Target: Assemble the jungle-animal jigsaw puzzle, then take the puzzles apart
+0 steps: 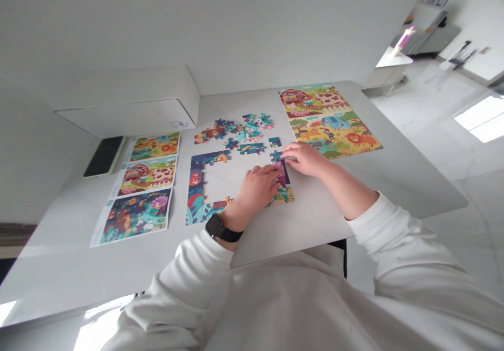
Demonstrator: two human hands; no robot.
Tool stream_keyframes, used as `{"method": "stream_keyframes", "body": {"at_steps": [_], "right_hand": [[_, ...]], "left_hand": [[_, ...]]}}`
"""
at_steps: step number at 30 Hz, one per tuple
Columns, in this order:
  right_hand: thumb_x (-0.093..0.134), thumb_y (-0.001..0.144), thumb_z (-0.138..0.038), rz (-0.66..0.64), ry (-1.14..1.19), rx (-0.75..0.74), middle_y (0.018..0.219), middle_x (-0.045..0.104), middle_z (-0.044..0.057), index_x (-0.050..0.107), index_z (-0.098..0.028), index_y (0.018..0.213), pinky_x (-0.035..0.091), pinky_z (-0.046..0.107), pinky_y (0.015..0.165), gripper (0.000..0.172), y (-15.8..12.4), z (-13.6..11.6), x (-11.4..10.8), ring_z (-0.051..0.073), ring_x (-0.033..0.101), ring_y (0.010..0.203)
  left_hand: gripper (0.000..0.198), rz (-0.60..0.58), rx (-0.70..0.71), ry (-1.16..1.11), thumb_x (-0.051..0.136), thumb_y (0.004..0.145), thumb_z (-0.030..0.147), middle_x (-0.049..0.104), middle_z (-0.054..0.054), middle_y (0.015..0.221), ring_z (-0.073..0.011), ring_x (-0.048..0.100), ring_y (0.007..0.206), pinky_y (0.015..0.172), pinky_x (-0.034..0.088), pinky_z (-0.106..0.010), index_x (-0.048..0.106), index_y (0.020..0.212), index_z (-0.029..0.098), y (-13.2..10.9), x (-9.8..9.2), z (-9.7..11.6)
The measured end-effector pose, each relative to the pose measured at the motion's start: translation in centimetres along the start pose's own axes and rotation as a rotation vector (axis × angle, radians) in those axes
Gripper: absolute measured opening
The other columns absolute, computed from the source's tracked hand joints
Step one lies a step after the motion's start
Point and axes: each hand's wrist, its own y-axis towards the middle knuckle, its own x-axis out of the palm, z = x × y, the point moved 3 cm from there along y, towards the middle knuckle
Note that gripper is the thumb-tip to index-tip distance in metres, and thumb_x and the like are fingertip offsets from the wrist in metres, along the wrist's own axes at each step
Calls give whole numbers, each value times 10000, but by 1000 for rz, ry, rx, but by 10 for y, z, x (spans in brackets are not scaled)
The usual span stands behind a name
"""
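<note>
A partly joined jigsaw puzzle (pixel 197 177) lies on the table as a frame of dark blue and colourful pieces around a bare middle. My left hand (pixel 256 189), with a black watch on the wrist, reaches over its lower right part. Its fingers rest spread on a purple puzzle piece (pixel 281 174) and cover part of it. My right hand (pixel 309 159) comes in from the right, fingertips closed at a dark blue-green puzzle piece (pixel 276 156) above the purple one. Just beyond lies a separate small blue piece (pixel 274 142). Loose puzzle pieces (pixel 252 129) are heaped behind the frame.
To the left lies a sheet of printed pictures (pixel 136 191), with a dark-screened phone (pixel 104 156) behind it. A white box (pixel 157 112) stands at the back left against the wall. Two finished puzzles (pixel 334 130) with farm and safari scenes lie at the right.
</note>
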Motion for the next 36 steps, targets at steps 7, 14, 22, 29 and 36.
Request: {"method": "stream_keyframes", "body": {"at_steps": [7, 14, 22, 29, 36], "right_hand": [[705, 948, -173, 8, -55, 49, 1249, 814, 78, 863, -256, 1113, 526, 464, 1072, 243, 4, -2, 4, 298, 724, 1139], [710, 956, -176, 30, -72, 102, 1216, 823, 84, 858, -240, 1123, 533, 442, 1063, 232, 8, -3, 8, 292, 729, 1131], [700, 953, -156, 85, -64, 67, 1240, 816, 95, 848, -232, 1116, 532, 472, 1079, 233, 11, 0, 13, 297, 724, 1129], [693, 948, -163, 85, -53, 65, 1227, 817, 112, 842, -225, 1118, 526, 488, 1074, 234, 12, 2, 13, 308, 723, 1111], [614, 915, -66, 70, 5, -29, 1305, 798, 101, 819, -219, 1211, 500, 480, 1119, 392, 13, 1, 15, 291, 702, 1189]], "left_hand": [[392, -7, 9, 43, 584, 1042, 345, 639, -58, 1532, -312, 637, 1262, 1030, 544, -483, 697, 1413, 288, 0, -1, 3], [397, 6, 16, 30, 584, 1033, 341, 645, -65, 1526, -321, 625, 1262, 1048, 541, -496, 708, 1401, 261, 1, 0, 2], [390, 30, 26, -18, 618, 1008, 359, 632, -64, 1555, -325, 587, 1323, 1120, 505, -491, 715, 1373, 259, 1, 0, 1], [386, 20, 23, -44, 624, 1007, 357, 630, -60, 1568, -313, 588, 1327, 1145, 487, -487, 713, 1370, 262, 1, -2, 2], [416, 6, 13, -7, 599, 1024, 354, 619, -67, 1568, -326, 568, 1350, 1121, 496, -498, 686, 1420, 262, 1, -1, 3]]}}
